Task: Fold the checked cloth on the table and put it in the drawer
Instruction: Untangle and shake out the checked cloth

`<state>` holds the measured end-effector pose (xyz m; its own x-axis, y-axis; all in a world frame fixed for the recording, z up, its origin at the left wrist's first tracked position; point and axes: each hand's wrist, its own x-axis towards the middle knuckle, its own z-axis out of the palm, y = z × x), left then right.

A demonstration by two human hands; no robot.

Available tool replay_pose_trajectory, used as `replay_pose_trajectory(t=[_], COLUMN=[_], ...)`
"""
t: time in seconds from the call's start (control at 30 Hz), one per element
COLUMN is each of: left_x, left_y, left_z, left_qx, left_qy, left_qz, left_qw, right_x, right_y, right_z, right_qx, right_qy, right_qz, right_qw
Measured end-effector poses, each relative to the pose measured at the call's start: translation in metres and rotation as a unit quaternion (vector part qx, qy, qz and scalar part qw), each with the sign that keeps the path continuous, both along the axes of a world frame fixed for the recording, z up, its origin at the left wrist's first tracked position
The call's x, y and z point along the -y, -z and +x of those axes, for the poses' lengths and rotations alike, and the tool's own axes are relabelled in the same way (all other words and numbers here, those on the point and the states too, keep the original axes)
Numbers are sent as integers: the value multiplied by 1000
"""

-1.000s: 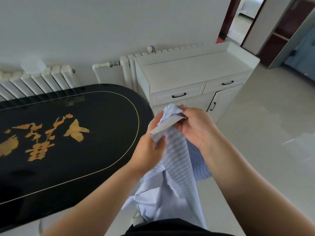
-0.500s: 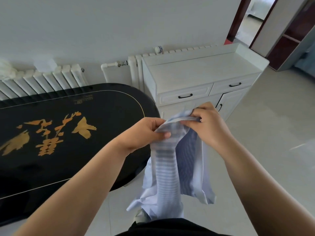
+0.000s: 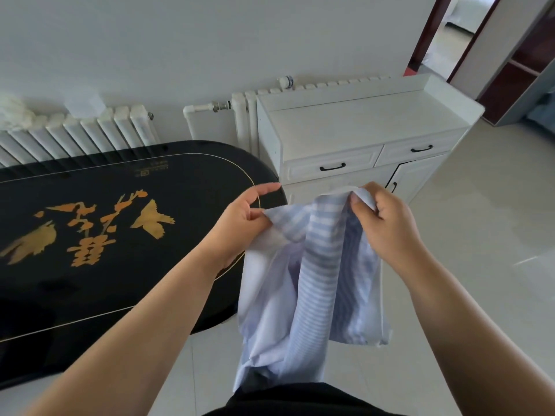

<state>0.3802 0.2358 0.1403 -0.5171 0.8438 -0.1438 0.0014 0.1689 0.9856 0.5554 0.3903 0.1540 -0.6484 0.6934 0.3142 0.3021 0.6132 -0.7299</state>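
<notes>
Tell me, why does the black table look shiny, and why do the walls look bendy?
Head view: the glossy black table mirrors the white radiator as pale streaks near its far edge; the wide-angle lens tilts and stretches things at the picture's edges, like the cabinet; the cloth looks sharp, evenly lit.

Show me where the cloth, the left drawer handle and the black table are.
cloth [image 3: 318,274], head view, striped middle fold.
left drawer handle [image 3: 332,167], head view, middle of the bar.
black table [image 3: 186,187], head view, bare top.
</notes>
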Motion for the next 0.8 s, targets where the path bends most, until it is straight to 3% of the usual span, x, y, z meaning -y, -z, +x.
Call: replay_pose_trajectory(t=[0.13,0.23,0.3,0.37,0.47,0.6,0.7,0.8], left_x=[-4,-3,-3,-10,-29,-51,-56,-50], left_y=[3,7,11,5,-7,-9,-9,-15], left_z=[2,9,10,12,12,4,0,12], left_qx=[-203,-372,-436,-374,-176,87,143,134], left_qy=[2,41,34,2,-26,-116,-212,-191], left_qz=[16,56,48,-12,-120,-99,-70,-18], left_qw=[979,926,898,927,977,984,964,972], right_x=[11,13,11,10,16,35,44,57], right_y=[4,2,0,-1,-1,-2,-4,-11], right_z=[-6,-9,-9,-9,-10,-11,-2,2], right_qx=[-17,-27,-27,-43,-65,-84,-93,-84], right_qy=[-6,-3,7,22,22,-29,-83,-136], right_qz=[-32,-44,-41,-42,-31,32,70,-32], right_qw=[999,999,999,998,997,996,990,987])
